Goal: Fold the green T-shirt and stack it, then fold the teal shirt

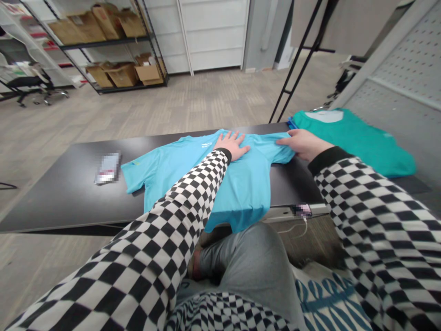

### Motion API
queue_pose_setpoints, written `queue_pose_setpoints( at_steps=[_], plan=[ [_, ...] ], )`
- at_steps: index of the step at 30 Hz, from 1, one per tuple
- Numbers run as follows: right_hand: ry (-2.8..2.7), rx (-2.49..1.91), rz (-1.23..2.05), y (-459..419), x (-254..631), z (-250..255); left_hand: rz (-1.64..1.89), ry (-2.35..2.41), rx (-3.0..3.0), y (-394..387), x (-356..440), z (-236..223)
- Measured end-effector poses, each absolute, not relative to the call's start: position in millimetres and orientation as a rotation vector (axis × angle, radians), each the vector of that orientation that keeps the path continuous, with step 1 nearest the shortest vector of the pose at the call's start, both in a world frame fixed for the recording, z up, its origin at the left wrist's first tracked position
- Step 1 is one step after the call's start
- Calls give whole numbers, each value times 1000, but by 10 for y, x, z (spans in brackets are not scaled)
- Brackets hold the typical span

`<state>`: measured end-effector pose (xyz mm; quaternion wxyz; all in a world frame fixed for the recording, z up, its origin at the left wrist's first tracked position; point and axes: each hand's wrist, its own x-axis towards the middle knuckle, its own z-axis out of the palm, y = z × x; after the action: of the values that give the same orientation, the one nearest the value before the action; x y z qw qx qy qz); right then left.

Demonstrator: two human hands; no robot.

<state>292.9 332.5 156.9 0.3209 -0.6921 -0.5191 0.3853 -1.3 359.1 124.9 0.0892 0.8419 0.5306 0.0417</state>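
Note:
A light blue T-shirt [244, 184] lies spread on a dark table [65, 188], its lower edge hanging over the near side. My left hand [232, 145] rests flat on the upper part of the shirt, fingers spread, near a small white logo. At the right, my right hand [306, 143] pinches the end of the shirt's right-hand sleeve. The left-hand sleeve lies flat on the table. My left forearm hides part of the shirt's middle.
Green folded clothing [365, 142] is piled at the table's right end. A blurred-out packet [108, 168] lies on the left. A phone-like object [302, 210] with a white cable sits at the near edge. A black metal stand [292, 73] rises behind the table.

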Motion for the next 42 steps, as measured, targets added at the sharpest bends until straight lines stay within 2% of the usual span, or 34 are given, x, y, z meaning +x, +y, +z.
queue_pose_setpoints(
  at_steps=[4, 8, 12, 15, 18, 21, 26, 36, 42],
  plan=[
    [-1928, -2124, 198, 3326, 3116, 1448, 110, 1582, 2496, 3576, -18, 1269],
    [-2097, -2084, -93, 3111, 3016, 1448, 100, 1588, 2496, 3583, -10, 1265],
    [-2116, -1791, -327, 2910, 2615, 1523, 85, 1606, 2501, 3599, 3, 1245],
    [-2311, -1624, -235, 2881, 2299, 1464, 94, 1605, 2514, 3605, 4, 1231],
    [-2491, -1687, 22, 2925, 2180, 1298, 82, 1608, 2514, 3607, 0, 1225],
    [-2541, -1753, 198, 2989, 2278, 1166, 73, 1615, 2512, 3610, 2, 1226],
    [-2580, -1784, 306, 3133, 2607, 1158, 77, 1615, 2516, 3620, 14, 1223],
    [-2559, -1814, 267, 3353, 3154, 1212, 80, 1591, 2494, 3605, -3, 1250],
    [-2474, -1866, 280, 3654, 2952, 1444, 75, 1608, 2508, 3591, 3, 1268]
  ],
)
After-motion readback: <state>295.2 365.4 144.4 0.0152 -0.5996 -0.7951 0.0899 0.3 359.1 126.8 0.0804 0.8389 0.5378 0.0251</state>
